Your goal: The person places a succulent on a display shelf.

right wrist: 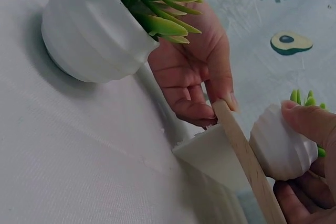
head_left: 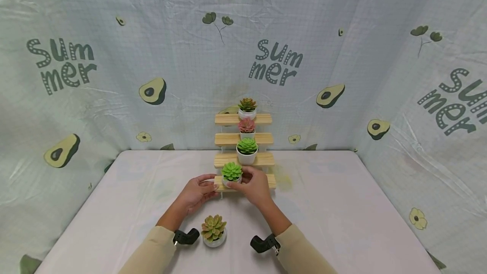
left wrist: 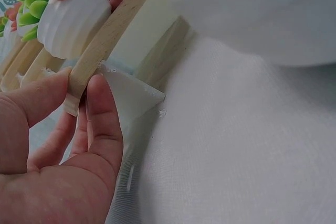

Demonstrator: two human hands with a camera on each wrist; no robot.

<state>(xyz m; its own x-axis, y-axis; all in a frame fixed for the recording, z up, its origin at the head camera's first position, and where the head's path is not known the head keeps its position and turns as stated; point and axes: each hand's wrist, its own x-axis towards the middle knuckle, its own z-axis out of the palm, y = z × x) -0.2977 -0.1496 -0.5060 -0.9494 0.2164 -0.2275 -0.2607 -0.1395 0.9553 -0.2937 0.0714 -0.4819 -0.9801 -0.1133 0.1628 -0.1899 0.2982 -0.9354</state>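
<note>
A tiered wooden plant stand (head_left: 224, 160) rises at the back middle of the table. Its lowest step carries a bright green potted succulent (head_left: 231, 171), left of the middle. My right hand (head_left: 255, 186) holds that white ribbed pot (left wrist: 73, 19), thumb in front and fingers round its side. The pot's base appears to touch the plank (right wrist: 244, 156). At the step's left end my left hand (left wrist: 73, 145) pinches the plank between thumb and fingers. A yellow-green potted succulent (head_left: 213, 228) stands on the table between my forearms, close to the camera in the right wrist view.
Higher steps hold a green succulent in a white pot (head_left: 247, 151), a pink one (head_left: 247, 127) and a reddish-green one (head_left: 247, 107) on top. A printed cloth (head_left: 198, 67) hangs behind and beside the white table (head_left: 323, 215).
</note>
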